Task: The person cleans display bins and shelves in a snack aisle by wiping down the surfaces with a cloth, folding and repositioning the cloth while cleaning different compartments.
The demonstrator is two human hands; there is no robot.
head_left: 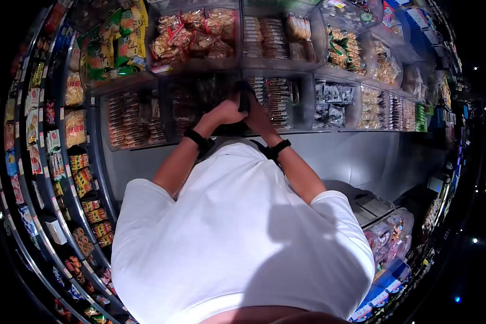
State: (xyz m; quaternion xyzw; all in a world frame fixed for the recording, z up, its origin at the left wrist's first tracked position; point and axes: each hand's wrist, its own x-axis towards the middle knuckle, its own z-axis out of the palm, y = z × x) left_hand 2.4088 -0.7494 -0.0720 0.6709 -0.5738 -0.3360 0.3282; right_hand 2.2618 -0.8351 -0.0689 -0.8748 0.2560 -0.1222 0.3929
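My left hand is closed, its fingers bent against a narrow black object in front of my chest. Close beside it, my right hand is in shadow, at the other side of that object. How its fingers lie is hard to make out. The object's kind does not show. Both wrists wear black bands. Past the hands are clear bins with packaged snacks: a dark bin behind the left hand, and rows of small wrapped packs just right of the right hand.
Bagged snacks fill a bin in the back row, with green and yellow bags to its left. Silver packets lie farther right. Tall shelves of packaged food line the left side. Another bin of packets stands at lower right.
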